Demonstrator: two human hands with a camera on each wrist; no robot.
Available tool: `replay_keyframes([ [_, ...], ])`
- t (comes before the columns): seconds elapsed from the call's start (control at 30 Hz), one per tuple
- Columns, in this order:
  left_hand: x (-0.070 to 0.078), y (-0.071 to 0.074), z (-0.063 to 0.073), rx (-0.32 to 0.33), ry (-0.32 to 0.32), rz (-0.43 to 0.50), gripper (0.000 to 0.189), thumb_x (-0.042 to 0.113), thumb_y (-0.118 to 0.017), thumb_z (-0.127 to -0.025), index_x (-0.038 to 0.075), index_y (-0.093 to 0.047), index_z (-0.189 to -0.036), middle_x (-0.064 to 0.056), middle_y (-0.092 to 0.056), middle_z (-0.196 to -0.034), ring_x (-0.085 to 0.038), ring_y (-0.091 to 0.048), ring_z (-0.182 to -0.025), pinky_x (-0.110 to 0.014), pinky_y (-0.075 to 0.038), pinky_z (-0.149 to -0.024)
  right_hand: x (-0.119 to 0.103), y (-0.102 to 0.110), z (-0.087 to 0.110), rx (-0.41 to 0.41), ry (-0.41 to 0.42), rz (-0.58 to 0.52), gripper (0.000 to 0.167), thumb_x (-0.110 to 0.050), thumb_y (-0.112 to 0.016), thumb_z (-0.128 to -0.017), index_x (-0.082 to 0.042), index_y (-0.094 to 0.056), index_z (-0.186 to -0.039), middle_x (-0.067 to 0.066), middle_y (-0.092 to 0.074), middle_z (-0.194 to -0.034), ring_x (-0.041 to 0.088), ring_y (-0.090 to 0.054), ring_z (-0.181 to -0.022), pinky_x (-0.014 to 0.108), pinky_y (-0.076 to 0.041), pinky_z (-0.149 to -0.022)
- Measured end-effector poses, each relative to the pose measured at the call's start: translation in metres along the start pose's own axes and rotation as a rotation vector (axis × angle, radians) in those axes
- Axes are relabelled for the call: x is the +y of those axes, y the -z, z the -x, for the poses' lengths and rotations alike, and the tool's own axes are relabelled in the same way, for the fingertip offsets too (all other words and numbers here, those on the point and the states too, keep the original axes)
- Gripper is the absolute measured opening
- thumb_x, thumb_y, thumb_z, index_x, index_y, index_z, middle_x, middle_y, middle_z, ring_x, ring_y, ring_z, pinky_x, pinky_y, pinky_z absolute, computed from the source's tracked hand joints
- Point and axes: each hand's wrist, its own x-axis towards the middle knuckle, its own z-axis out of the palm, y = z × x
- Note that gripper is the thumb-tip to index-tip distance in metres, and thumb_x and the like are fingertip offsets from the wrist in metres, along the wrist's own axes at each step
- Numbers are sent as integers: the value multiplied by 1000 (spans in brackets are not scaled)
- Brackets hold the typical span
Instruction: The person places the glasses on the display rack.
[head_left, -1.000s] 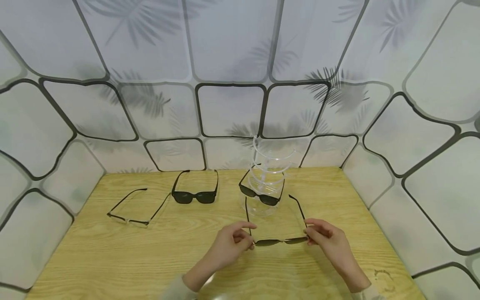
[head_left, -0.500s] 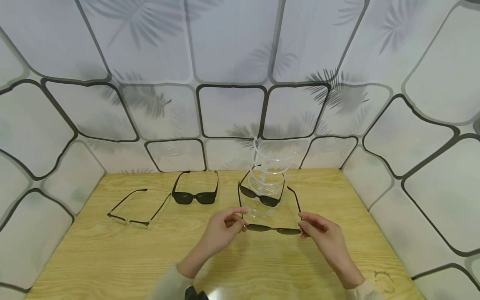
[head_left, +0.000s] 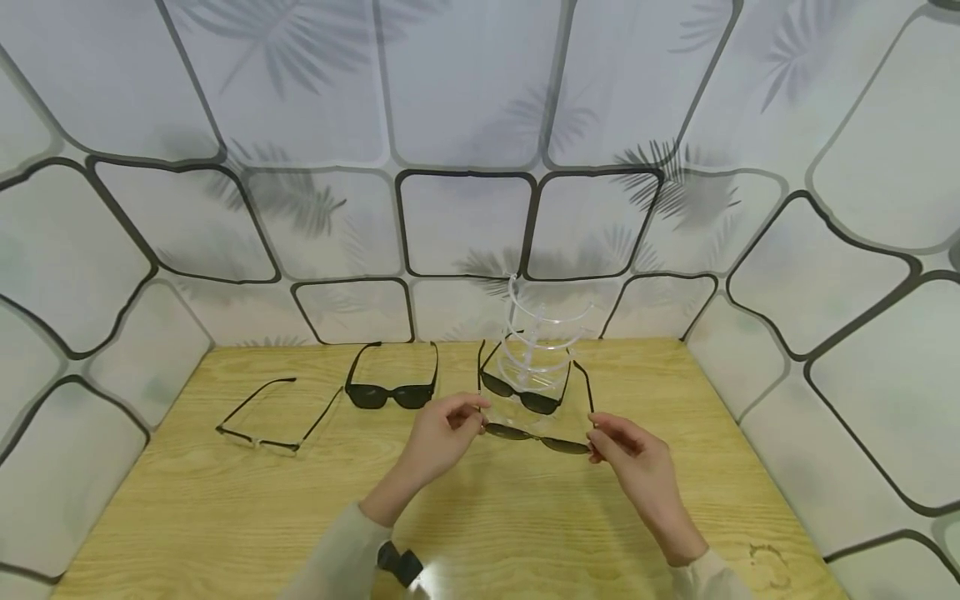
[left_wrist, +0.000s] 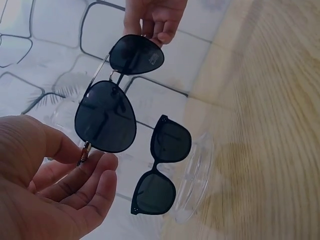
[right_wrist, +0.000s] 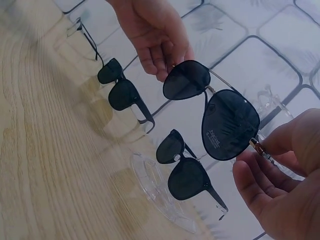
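Aviator sunglasses (head_left: 566, 446) with dark lenses and a thin metal double bridge are held up between both hands, temples unfolded and pointing away. My left hand (head_left: 442, 435) pinches them at the left hinge. At the right hinge, my right hand (head_left: 636, 458) pinches the other side. Just beyond them a clear plastic tiered display stand (head_left: 555, 318) carries black-framed sunglasses (head_left: 538, 402) on a low tier. The upper tiers of the stand hold nothing. In the right wrist view, the aviators' lens (right_wrist: 231, 125) bears faint printed lettering.
Thick black sunglasses (head_left: 387, 396) rest left of the stand, with thin half-rim eyeglasses (head_left: 258, 440) farther left, both unfolded on the wooden table (head_left: 225, 517). A patterned cloth wall (head_left: 465, 221) encloses the back and sides. A small black object (head_left: 401, 564) shows beside the left sleeve.
Both hands have carried the aviator sunglasses forward and slightly left, nearer the stand. Their temples now reach either side of it in the head view. The other glasses have stayed put.
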Motion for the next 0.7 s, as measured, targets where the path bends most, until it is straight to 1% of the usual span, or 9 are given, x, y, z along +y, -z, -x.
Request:
replay_keyframes([
  [0.1,-1,0,-5,11,7,-41,26,0,-61,-99,11,-79,-115,-4,-78,-91,-11,-72,-78,-23,-58,-71,1,-3,-1,10,8,-12,25,-4,-71,-100,4,-73,-124,-7,-76,-89,10,-72,-74,25,-62,-71],
  [0.2,-3,0,-10,28,-14,-79,26,0,-61,-99,11,-79,-113,-3,-79,-90,-15,-72,-77,-23,-57,-71,1,-6,-3,20,0,-25,25,-3,-70,-101,4,-73,-124,-8,-76,-89,12,-73,-76,25,-62,-72],
  [0.27,-4,0,-14,42,-31,-106,25,1,-62,-98,11,-80,-112,-2,-79,-90,-15,-71,-76,-24,-56,-71,1,-7,-5,27,-16,-31,25,-4,-70,-101,4,-72,-125,-9,-76,-89,12,-74,-78,25,-62,-73],
  [0.37,-5,0,-18,59,-52,-132,23,2,-63,-98,10,-80,-111,-2,-78,-89,-12,-68,-74,-26,-55,-70,0,-9,-7,38,-34,-39,26,-5,-71,-101,3,-73,-125,-9,-76,-90,12,-74,-79,25,-63,-74],
  [0.5,-5,1,-23,69,-59,-161,22,3,-64,-99,12,-80,-111,-2,-78,-91,-8,-66,-75,-27,-55,-72,-1,-12,-10,46,-46,-42,26,-6,-71,-101,3,-72,-125,-8,-76,-91,10,-74,-79,25,-62,-75],
  [0.7,-5,4,-34,70,-77,-187,22,4,-65,-99,13,-81,-110,-2,-79,-91,-8,-64,-71,-28,-53,-69,-1,-17,-15,65,-37,-69,26,-3,-70,-101,4,-72,-126,-10,-74,-89,9,-73,-79,25,-63,-75],
])
